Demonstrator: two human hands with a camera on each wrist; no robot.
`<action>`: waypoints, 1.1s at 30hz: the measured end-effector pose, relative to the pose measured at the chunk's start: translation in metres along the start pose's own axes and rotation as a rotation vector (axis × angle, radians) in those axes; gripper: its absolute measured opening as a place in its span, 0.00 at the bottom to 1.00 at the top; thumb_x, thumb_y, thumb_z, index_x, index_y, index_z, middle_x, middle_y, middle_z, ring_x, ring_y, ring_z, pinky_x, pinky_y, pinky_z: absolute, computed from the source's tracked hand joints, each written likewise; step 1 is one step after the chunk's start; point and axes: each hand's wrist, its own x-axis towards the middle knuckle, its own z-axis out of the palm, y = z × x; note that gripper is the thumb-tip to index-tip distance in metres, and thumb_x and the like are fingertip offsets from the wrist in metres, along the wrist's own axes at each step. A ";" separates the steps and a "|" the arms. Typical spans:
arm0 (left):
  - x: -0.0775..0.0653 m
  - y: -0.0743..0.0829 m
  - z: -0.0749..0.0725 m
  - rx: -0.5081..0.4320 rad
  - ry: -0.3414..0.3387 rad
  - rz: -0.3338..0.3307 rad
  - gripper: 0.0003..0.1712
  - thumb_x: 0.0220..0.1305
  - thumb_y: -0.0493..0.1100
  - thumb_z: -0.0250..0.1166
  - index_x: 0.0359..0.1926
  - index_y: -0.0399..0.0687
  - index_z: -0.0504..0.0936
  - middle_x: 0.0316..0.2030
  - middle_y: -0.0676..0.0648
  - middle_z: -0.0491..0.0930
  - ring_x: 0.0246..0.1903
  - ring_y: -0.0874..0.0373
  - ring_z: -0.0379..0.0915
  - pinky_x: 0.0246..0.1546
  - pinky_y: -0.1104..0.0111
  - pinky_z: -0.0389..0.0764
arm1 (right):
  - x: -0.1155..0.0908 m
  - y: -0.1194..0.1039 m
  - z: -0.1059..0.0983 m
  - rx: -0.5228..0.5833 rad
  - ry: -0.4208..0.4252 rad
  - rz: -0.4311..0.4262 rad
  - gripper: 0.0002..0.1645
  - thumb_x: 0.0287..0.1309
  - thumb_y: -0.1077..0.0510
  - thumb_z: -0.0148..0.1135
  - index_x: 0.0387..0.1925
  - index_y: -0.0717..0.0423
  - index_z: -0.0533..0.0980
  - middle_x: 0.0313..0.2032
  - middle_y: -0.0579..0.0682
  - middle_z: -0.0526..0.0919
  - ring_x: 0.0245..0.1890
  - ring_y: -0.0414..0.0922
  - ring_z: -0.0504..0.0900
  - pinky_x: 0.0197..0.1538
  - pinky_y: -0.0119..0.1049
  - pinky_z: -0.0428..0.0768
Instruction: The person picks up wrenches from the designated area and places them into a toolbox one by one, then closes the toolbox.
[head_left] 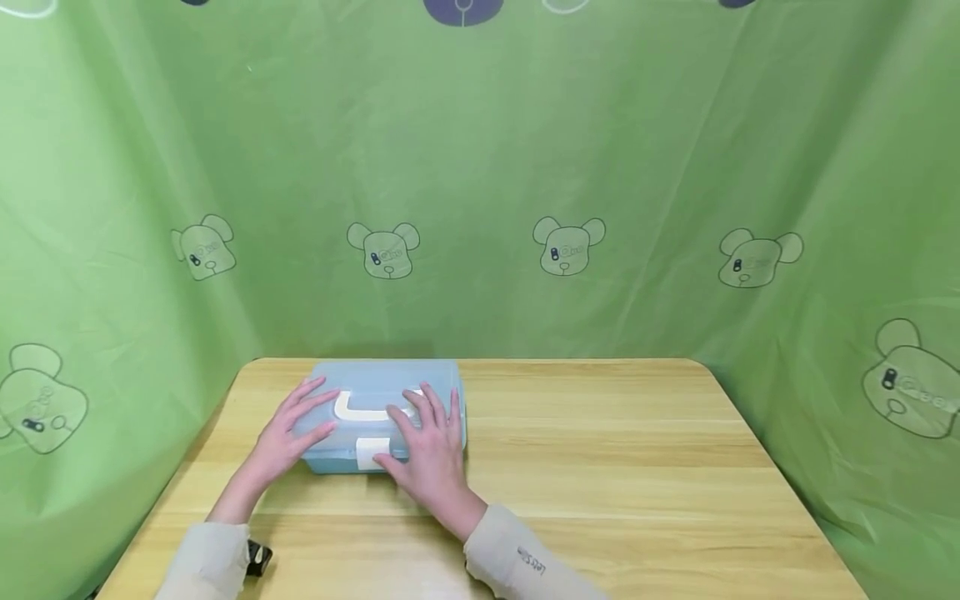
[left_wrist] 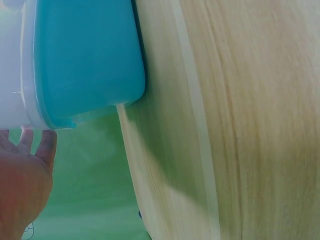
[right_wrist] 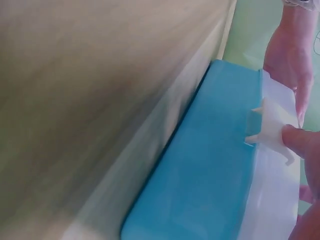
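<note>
A teal plastic storage box [head_left: 330, 464] with a translucent lid [head_left: 386, 373] stands on the table, its front facing me. On its lid lies a white carrying handle [head_left: 358, 414], and a white latch [head_left: 371, 452] sits at the front. My left hand [head_left: 279, 443] rests on the left side of the lid with fingers spread. Over the right part of the lid lies my right hand [head_left: 435, 454], fingers spread and partly over the handle. In the right wrist view, the right thumb [right_wrist: 300, 140] touches the latch, whose lower end stands over the box's front.
The wooden table [head_left: 600, 467] extends to the right of the box. A small black object [head_left: 258, 557] shows beside the left sleeve. Green curtains [head_left: 480, 167] with bear-head prints stand behind and at both sides.
</note>
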 end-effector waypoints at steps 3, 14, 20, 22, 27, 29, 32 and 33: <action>0.000 0.000 0.000 -0.003 -0.001 0.010 0.30 0.68 0.45 0.70 0.69 0.52 0.78 0.80 0.41 0.57 0.80 0.31 0.40 0.68 0.21 0.44 | 0.001 -0.001 -0.001 -0.003 -0.040 0.057 0.45 0.49 0.23 0.71 0.64 0.39 0.77 0.70 0.49 0.71 0.78 0.56 0.60 0.76 0.74 0.54; 0.000 -0.002 -0.001 -0.014 -0.004 0.009 0.29 0.68 0.44 0.70 0.68 0.51 0.79 0.79 0.40 0.58 0.80 0.29 0.39 0.70 0.22 0.44 | 0.005 -0.006 -0.006 0.134 -0.115 0.240 0.55 0.46 0.25 0.74 0.72 0.41 0.70 0.78 0.52 0.61 0.80 0.61 0.53 0.73 0.75 0.58; 0.000 0.000 0.002 -0.010 0.004 0.025 0.28 0.67 0.43 0.70 0.68 0.50 0.79 0.79 0.39 0.59 0.79 0.28 0.41 0.69 0.22 0.45 | 0.005 -0.006 -0.009 0.162 -0.121 0.255 0.53 0.47 0.27 0.75 0.72 0.42 0.71 0.77 0.52 0.62 0.80 0.61 0.53 0.75 0.72 0.57; 0.000 0.000 0.002 -0.007 0.006 0.026 0.28 0.67 0.43 0.70 0.68 0.51 0.79 0.79 0.39 0.59 0.79 0.28 0.41 0.70 0.22 0.45 | 0.005 -0.006 -0.010 0.168 -0.131 0.263 0.52 0.48 0.28 0.75 0.72 0.42 0.71 0.77 0.52 0.63 0.80 0.60 0.54 0.76 0.71 0.56; -0.001 0.001 0.001 -0.013 0.006 0.025 0.28 0.67 0.43 0.70 0.68 0.50 0.79 0.79 0.39 0.59 0.80 0.30 0.40 0.69 0.22 0.44 | 0.006 -0.006 -0.011 0.179 -0.149 0.277 0.52 0.48 0.29 0.76 0.72 0.42 0.71 0.76 0.52 0.64 0.80 0.60 0.55 0.76 0.71 0.57; -0.001 0.000 0.002 -0.013 0.006 0.026 0.28 0.67 0.43 0.70 0.68 0.50 0.79 0.79 0.39 0.59 0.80 0.30 0.40 0.69 0.22 0.44 | 0.006 -0.007 -0.011 0.187 -0.145 0.280 0.51 0.48 0.29 0.76 0.71 0.42 0.72 0.76 0.53 0.65 0.79 0.60 0.55 0.75 0.71 0.58; -0.001 0.000 0.002 -0.008 0.009 0.030 0.28 0.67 0.43 0.70 0.68 0.50 0.79 0.79 0.39 0.59 0.79 0.29 0.41 0.69 0.21 0.45 | 0.006 -0.007 -0.011 0.194 -0.136 0.285 0.52 0.46 0.30 0.77 0.71 0.42 0.72 0.75 0.53 0.66 0.79 0.60 0.56 0.75 0.71 0.59; -0.001 0.000 0.002 -0.008 0.008 0.030 0.28 0.67 0.43 0.70 0.68 0.50 0.79 0.79 0.39 0.59 0.79 0.28 0.41 0.69 0.21 0.45 | 0.006 -0.007 -0.011 0.195 -0.134 0.286 0.52 0.45 0.30 0.78 0.70 0.43 0.72 0.75 0.53 0.66 0.79 0.60 0.57 0.75 0.71 0.59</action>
